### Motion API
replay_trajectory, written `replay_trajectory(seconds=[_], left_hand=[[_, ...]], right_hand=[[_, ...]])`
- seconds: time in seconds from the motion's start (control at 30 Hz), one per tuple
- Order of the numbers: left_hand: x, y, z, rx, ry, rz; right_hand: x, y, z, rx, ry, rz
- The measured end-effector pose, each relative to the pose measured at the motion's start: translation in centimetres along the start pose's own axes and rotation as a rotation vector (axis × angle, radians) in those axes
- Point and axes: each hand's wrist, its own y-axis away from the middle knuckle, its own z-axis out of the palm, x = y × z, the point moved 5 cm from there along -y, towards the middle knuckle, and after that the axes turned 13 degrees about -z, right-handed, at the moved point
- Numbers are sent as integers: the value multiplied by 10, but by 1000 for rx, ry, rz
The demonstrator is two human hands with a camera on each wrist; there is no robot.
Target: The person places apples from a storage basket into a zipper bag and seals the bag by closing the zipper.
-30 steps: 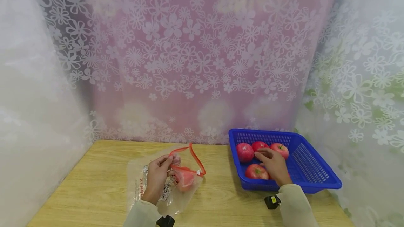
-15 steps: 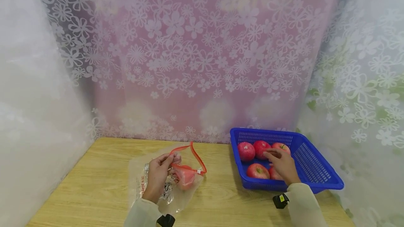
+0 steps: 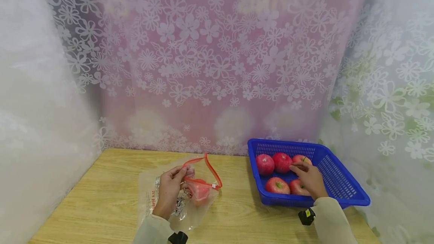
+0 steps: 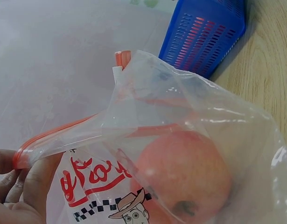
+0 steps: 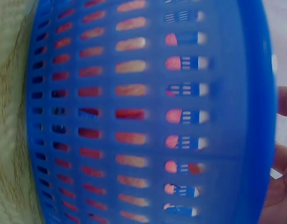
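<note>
My left hand [image 3: 168,191] pinches the red-trimmed rim of a clear zip bag [image 3: 149,180] between thumb and fingers, and the bag's mouth gapes. Inside the bag lies a pinkish-red apple [image 4: 184,172], seen through printed plastic in the left wrist view. Over the blue basket [image 3: 352,201] my right hand [image 3: 312,180] is held with loosely bent fingers and nothing in them. Several red apples, such as the front one [image 3: 277,186] and the back one [image 3: 282,162], sit in the basket's left half. That hand partly covers another apple [image 3: 298,187].
A wooden table [image 3: 84,199] bears both the bag and the basket. Behind it hangs a pink floral curtain [image 3: 217,67], with pale sheets at both sides. In the right wrist view the basket's slotted wall [image 5: 222,140] fills most of the picture.
My right hand has moved rightward over the basket, uncovering more of the apples at its middle and front. My left hand keeps its hold on the bag's rim.
</note>
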Motion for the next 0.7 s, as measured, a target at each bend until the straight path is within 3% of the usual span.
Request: replay_trajectory(seconds=[0.7], left_hand=[[0,1,-1,-7,3,-3]], right_hand=[[23,-4,-4,-60,46,54]])
